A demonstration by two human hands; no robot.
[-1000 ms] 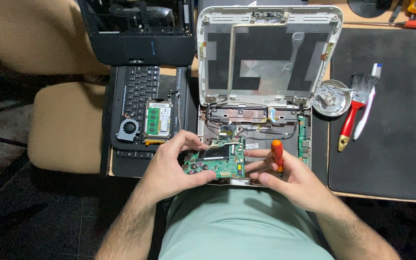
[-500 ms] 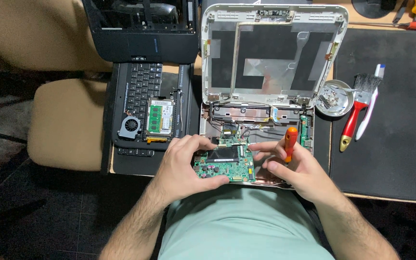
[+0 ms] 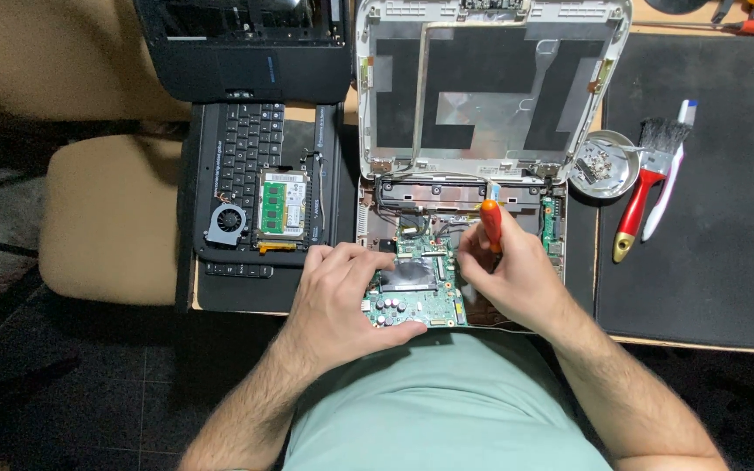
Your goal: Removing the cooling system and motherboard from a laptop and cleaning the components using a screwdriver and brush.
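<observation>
A green circuit board lies in the lower shell of an opened white laptop, whose empty screen lid stands up behind it. My left hand grips the board's left edge, thumb under its front corner. My right hand holds an orange-handled screwdriver upright at the board's right edge, the tip hidden behind my fingers.
To the left a black keyboard carries a small fan and a green memory module. A black laptop base sits above it. A small metal dish of screws, a red-handled brush and a white pen lie on the black mat.
My right hand has brought the screwdriver up and leftwards, closer to the board's right edge. My left hand has stayed on the board. The view has shifted slightly.
</observation>
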